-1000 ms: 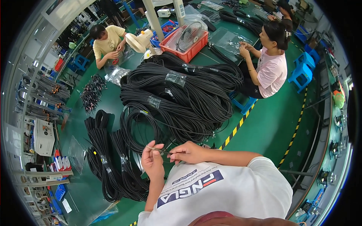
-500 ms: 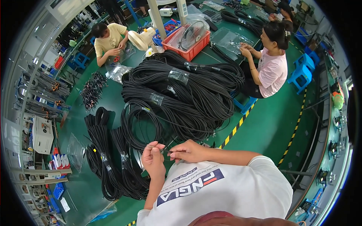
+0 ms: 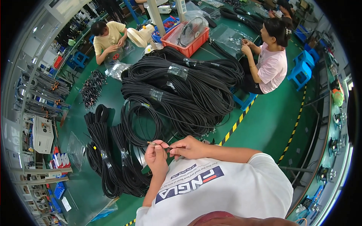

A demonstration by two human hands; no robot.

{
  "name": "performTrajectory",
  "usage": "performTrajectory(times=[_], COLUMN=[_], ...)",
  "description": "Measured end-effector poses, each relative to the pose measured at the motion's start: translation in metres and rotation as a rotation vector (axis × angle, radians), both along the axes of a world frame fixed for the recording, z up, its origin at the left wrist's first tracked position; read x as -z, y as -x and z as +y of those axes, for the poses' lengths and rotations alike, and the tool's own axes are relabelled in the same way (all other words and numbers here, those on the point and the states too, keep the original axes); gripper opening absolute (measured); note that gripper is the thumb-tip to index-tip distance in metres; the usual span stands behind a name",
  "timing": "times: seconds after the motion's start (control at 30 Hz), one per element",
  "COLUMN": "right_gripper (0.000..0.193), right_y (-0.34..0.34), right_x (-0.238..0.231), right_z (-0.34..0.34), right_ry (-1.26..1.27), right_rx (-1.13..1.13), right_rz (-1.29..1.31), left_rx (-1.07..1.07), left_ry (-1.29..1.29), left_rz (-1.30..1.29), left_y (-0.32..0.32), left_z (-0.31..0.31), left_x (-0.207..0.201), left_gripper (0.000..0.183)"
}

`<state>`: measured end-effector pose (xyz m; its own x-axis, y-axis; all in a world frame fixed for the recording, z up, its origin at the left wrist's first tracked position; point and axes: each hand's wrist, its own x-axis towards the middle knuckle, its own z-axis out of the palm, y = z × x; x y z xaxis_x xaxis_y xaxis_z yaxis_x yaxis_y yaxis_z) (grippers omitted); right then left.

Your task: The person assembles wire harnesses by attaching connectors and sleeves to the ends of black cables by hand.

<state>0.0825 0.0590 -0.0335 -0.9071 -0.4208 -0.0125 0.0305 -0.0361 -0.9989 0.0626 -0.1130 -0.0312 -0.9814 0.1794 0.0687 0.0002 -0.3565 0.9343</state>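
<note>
In front of my chest, my left hand point(image 3: 156, 156) pinches a small piece with a pale, metallic-looking tip point(image 3: 151, 143). My right hand point(image 3: 190, 147) is closed in a pinch on a thin dark cable point(image 3: 168, 148), which runs across the short gap to the left fingers. How cable and tip join is hidden by the fingertips. Just beyond my hands lies a loose coil of black cable point(image 3: 130, 130). Behind it spreads a big heap of bundled black cables point(image 3: 181, 94), wrapped in clear tape. More black cable bundles point(image 3: 102, 154) lie to the left of my hands.
A red crate point(image 3: 188, 47) holding a fan stands behind the heap, beside a cream fan point(image 3: 140, 37). Short cable pieces point(image 3: 92, 88) are piled at left. Two co-workers sit at the green table point(image 3: 85, 124), one far left, one right. Blue stools point(image 3: 300, 73) stand at right.
Both hands have shifted slightly, and the pale tip shows more clearly above the left fingers. The co-worker at far left has moved their hands a little.
</note>
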Motion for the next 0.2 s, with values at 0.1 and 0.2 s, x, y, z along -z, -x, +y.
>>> performTrajectory(times=[0.1,0.2], right_gripper=[0.023,0.023], right_y=[-0.0003,-0.0019], right_x=[0.0050,0.0031], right_z=[-0.0015,-0.0008], right_ry=[-0.003,-0.008], right_rx=[0.028,0.018], right_rz=[-0.006,-0.031], left_rx=[-0.020,-0.028], left_ry=[0.044,0.069], left_rz=[0.016,0.042], left_y=[-0.0015,-0.0035], left_z=[0.0010,-0.0011], left_x=[0.0015,0.0052], left_gripper=[0.015,0.015])
